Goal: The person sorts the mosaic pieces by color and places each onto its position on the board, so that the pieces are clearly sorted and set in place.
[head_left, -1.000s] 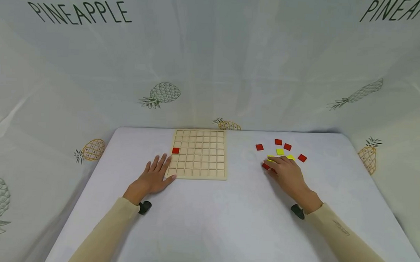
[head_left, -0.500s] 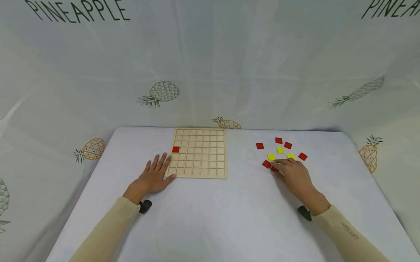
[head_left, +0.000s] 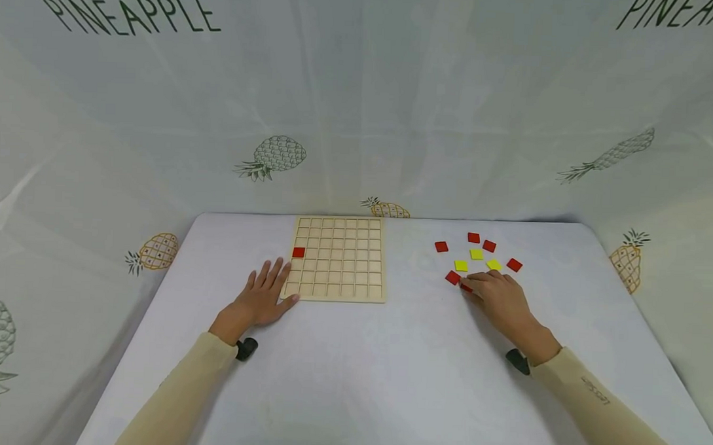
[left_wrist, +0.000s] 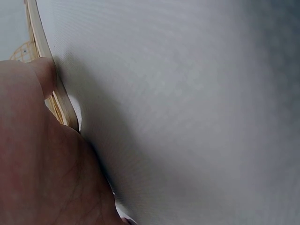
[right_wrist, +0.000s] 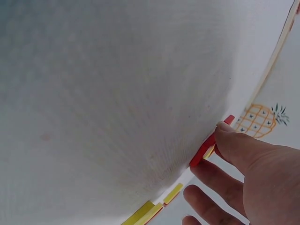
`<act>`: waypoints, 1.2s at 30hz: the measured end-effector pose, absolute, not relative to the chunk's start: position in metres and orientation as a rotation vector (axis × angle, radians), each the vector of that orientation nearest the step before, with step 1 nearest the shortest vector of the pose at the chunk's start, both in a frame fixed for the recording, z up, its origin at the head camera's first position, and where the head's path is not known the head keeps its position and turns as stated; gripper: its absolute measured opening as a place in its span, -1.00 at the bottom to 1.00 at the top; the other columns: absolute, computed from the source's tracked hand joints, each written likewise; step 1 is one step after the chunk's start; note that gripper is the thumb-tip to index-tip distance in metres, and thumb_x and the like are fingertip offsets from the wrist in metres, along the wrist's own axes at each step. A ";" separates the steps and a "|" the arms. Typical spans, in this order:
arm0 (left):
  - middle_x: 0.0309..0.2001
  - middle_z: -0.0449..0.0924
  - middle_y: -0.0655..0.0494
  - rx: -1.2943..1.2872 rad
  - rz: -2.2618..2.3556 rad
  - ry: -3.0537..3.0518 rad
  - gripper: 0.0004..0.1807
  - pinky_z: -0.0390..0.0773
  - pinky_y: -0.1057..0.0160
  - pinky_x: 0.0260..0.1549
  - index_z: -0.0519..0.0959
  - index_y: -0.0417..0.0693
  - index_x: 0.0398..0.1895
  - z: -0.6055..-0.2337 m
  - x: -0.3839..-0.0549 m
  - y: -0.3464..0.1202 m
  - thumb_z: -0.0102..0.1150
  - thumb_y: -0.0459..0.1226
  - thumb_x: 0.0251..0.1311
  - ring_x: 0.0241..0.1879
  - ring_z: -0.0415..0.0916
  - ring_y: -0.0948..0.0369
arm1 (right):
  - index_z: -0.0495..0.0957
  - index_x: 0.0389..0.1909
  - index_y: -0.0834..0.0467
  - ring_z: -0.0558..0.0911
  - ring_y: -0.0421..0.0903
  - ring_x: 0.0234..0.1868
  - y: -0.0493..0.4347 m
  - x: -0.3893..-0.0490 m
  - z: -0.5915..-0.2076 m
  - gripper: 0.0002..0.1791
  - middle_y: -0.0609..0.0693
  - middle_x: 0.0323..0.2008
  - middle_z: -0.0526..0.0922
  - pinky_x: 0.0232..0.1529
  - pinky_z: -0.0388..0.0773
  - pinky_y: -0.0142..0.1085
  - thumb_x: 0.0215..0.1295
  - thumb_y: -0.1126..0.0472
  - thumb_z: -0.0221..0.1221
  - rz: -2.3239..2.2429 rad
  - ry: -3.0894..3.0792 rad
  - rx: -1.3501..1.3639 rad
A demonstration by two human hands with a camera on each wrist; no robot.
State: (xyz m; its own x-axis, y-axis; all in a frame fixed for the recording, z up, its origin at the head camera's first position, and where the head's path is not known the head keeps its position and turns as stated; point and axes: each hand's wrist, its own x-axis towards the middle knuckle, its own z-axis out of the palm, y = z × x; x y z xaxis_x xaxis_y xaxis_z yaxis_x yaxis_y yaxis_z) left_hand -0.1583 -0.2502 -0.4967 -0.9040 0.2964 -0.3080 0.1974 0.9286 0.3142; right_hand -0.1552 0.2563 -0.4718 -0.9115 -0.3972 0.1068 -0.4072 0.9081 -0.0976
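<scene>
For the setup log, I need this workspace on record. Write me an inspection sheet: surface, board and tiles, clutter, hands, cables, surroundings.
Surface: white table, board and tiles towards its far side.
Board: wooden grid board; one placed red tile in its leftmost column.
Loose tiles: three yellow tiles and several loose red tiles, right of the board.
Clutter: nothing seen.
Left hand: spread at the board's near left corner, thumb on its edge.
Right hand: thumb and finger pinch a red tile; whether lifted, cannot tell.
Cables: nothing seen.
Surroundings: pineapple-printed cloth behind; dark devices at both wrists.
</scene>
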 end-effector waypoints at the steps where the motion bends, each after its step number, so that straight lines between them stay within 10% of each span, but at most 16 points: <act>1: 0.73 -0.47 -0.20 0.362 0.388 2.733 0.00 -0.42 -0.33 0.57 -0.29 -0.14 0.74 -0.499 -0.159 -0.251 -0.23 0.27 0.59 0.68 -0.55 -0.24 | 0.75 0.14 0.25 0.68 0.24 0.08 0.256 -0.155 -0.472 -0.56 0.22 0.04 0.79 0.09 0.66 0.20 0.21 0.33 0.51 0.182 -2.980 0.634; 36: 0.73 -0.46 -0.21 0.350 0.374 2.748 -0.02 -0.39 -0.34 0.57 -0.27 -0.16 0.74 -0.506 -0.162 -0.252 -0.14 0.20 0.59 0.68 -0.53 -0.24 | 0.81 -0.03 0.23 0.67 0.16 -0.09 0.254 -0.152 -0.467 -0.66 0.15 -0.18 0.83 -0.01 0.73 0.06 0.14 0.40 0.53 0.127 -2.882 0.724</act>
State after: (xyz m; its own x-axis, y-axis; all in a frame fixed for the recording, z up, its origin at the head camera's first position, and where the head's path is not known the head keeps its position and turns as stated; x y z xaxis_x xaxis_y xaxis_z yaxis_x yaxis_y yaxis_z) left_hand -0.1617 -0.2521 -0.5055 -0.9101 0.2844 -0.3014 0.1934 0.9347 0.2981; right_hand -0.1524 0.2538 -0.4669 -0.8683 -0.4615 0.1820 -0.4757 0.8786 -0.0413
